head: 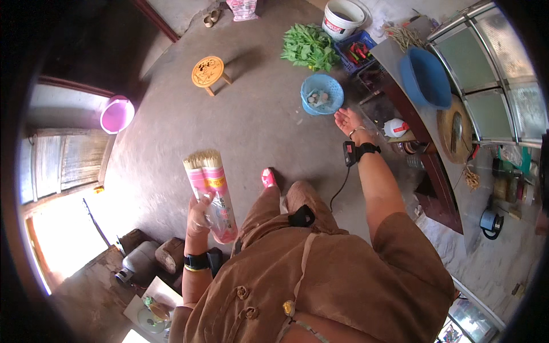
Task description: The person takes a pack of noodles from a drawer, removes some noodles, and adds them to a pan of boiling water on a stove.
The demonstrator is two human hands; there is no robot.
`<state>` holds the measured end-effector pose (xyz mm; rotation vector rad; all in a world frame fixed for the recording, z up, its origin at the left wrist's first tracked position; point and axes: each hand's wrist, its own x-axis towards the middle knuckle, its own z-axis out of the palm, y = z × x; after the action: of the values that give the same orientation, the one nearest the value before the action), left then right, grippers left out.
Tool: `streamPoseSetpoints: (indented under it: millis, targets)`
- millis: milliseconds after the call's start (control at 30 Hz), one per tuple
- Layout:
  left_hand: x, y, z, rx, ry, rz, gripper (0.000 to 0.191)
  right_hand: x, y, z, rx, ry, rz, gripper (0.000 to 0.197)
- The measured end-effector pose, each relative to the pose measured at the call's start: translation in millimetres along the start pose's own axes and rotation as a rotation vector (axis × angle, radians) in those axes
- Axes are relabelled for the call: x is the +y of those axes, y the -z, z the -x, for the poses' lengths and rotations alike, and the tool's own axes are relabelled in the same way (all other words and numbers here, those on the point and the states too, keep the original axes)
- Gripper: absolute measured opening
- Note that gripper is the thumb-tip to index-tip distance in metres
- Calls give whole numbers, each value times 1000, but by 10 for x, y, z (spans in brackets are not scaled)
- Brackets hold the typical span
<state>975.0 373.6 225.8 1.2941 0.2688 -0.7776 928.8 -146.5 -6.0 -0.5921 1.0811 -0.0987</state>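
Note:
A plastic bag of noodles or thin sticks (221,210), pink and clear with writing on it, is upright in my left hand (201,212); pale ends stick out of its top. Empty and spread, my right hand (349,122) is just below a blue plastic basket (322,110) that holds a few pale round things and a clear bag. Leafy greens (306,47) lie on the floor beyond the basket, beside a blue crate (343,60) with red and dark peppers in it.
A small round wooden stool (208,72) stands ahead on the concrete floor. To the right is a counter with a blue basin (422,77) and a round chopping board (448,148). A white bucket (332,25) stands at the top, a pink bucket (116,115) at the left, a gas cylinder (143,257) lower left.

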Motion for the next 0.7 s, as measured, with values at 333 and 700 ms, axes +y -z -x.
streamPoseSetpoints:
  millis: [333, 700]
  targets:
    - [211, -822, -1088, 13, 117, 76, 42, -364, 62, -1676, 125, -24, -32, 62]
    - [223, -1692, -1805, 58, 153, 240, 37, -573, -8, -2113, 3, -208, 669, 24]
